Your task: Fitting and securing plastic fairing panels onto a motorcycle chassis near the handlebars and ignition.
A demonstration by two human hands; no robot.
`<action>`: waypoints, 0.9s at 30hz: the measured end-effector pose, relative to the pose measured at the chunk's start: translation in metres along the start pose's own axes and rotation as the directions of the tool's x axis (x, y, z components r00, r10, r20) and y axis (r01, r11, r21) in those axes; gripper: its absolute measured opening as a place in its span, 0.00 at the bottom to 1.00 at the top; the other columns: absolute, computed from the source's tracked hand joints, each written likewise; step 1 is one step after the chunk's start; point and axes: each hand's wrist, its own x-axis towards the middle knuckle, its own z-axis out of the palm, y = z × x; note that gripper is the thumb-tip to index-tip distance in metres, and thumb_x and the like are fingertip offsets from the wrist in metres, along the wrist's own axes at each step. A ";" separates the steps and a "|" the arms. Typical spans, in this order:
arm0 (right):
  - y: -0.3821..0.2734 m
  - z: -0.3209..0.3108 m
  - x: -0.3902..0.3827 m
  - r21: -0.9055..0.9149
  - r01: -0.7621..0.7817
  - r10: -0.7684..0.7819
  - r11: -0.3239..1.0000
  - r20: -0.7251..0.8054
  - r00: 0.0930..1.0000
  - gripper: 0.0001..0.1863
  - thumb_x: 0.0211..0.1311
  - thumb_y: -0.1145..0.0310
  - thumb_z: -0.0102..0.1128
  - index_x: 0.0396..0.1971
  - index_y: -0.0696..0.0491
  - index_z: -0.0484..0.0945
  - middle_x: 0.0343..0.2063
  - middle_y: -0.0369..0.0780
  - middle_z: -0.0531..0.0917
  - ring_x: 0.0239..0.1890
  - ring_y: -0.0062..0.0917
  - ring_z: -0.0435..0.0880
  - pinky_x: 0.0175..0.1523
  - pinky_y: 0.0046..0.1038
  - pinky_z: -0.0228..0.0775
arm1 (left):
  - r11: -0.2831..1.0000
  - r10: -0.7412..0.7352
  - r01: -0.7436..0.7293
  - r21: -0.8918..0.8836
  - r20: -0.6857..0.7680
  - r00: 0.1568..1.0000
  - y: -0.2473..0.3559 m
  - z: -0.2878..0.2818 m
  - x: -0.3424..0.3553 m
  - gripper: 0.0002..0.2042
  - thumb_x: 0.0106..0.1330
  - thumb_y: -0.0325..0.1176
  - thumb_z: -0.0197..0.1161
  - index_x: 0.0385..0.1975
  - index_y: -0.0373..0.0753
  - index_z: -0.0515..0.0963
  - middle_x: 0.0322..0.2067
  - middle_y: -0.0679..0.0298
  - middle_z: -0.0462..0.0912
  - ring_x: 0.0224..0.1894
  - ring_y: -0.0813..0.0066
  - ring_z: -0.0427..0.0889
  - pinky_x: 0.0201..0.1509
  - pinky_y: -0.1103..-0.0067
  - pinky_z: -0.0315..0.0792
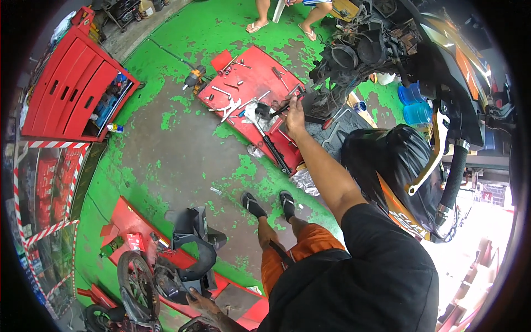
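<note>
My right hand (295,113) reaches out over a red tray (260,63) on the floor and is closed on a slim dark tool (275,110) lying among wrenches and sockets. My left hand (200,303) is low at the bottom edge, fingers spread, resting on a black plastic body panel (193,260) beside a motorcycle wheel (138,283). My feet in black sandals (270,205) stand between the two.
A stripped motorcycle (376,50) and its black-covered front (401,160) fill the right. A red tool chest (72,83) stands at the left, with a spray can (114,128). A cordless drill (193,76) lies by the tray. Another person's sandalled feet (257,25) are at the top.
</note>
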 end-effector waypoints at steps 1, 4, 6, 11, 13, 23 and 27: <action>0.003 -0.004 0.004 -0.051 0.063 -0.062 0.997 0.016 0.998 0.18 0.84 0.52 0.42 0.50 0.51 0.73 0.34 0.35 0.79 0.38 0.26 0.82 0.43 0.32 0.76 | 0.999 -0.011 0.011 0.038 0.011 1.000 0.002 -0.001 0.002 0.40 0.71 0.58 0.64 0.56 0.15 0.73 0.51 0.33 0.81 0.50 0.47 0.80 0.60 0.61 0.71; 0.003 -0.017 0.009 -0.159 0.020 -0.038 0.987 -0.111 0.993 0.14 0.82 0.58 0.46 0.49 0.53 0.74 0.37 0.37 0.82 0.41 0.24 0.81 0.49 0.29 0.73 | 0.998 0.058 -0.055 -0.043 0.067 0.996 0.008 0.001 0.004 0.40 0.71 0.58 0.65 0.56 0.14 0.73 0.51 0.33 0.81 0.51 0.48 0.80 0.61 0.61 0.71; -0.002 -0.024 0.011 -0.134 0.099 -0.113 0.986 -0.104 0.988 0.13 0.80 0.61 0.47 0.50 0.54 0.74 0.38 0.39 0.83 0.44 0.24 0.81 0.51 0.30 0.72 | 0.998 0.056 -0.055 -0.010 0.049 0.997 0.012 0.005 0.007 0.40 0.71 0.58 0.65 0.55 0.14 0.73 0.51 0.33 0.81 0.50 0.49 0.80 0.59 0.61 0.71; 0.004 -0.026 0.039 -0.252 0.076 -0.134 0.965 -0.222 0.966 0.16 0.73 0.64 0.48 0.50 0.57 0.77 0.40 0.43 0.83 0.46 0.29 0.81 0.52 0.33 0.72 | 0.998 0.036 -0.039 0.044 0.056 0.998 0.020 0.009 0.014 0.39 0.71 0.57 0.64 0.56 0.14 0.73 0.51 0.33 0.81 0.51 0.50 0.79 0.59 0.60 0.71; 0.017 -0.021 0.058 -0.157 0.069 -0.112 0.985 -0.290 0.950 0.19 0.69 0.62 0.51 0.50 0.60 0.80 0.42 0.45 0.82 0.43 0.34 0.80 0.51 0.36 0.69 | 0.995 -0.013 -0.003 0.101 0.161 0.987 0.023 0.003 0.017 0.40 0.71 0.57 0.64 0.57 0.15 0.73 0.53 0.32 0.80 0.52 0.49 0.79 0.60 0.60 0.71; 0.066 -0.028 -0.006 -0.492 0.313 -0.423 0.812 -0.128 0.897 0.16 0.71 0.76 0.50 0.55 0.61 0.77 0.45 0.50 0.83 0.51 0.37 0.82 0.59 0.34 0.71 | 0.983 0.155 -0.164 0.081 0.105 0.982 0.079 0.002 0.016 0.42 0.71 0.62 0.62 0.59 0.17 0.73 0.55 0.33 0.79 0.55 0.46 0.79 0.64 0.58 0.70; 0.090 -0.070 -0.105 -0.626 0.224 -0.025 0.747 0.310 0.951 0.20 0.69 0.73 0.54 0.59 0.61 0.77 0.52 0.51 0.85 0.56 0.35 0.84 0.63 0.34 0.73 | 0.964 0.234 -0.250 0.089 0.156 0.960 0.116 0.010 0.017 0.40 0.72 0.60 0.62 0.60 0.19 0.73 0.55 0.34 0.79 0.53 0.45 0.80 0.63 0.57 0.71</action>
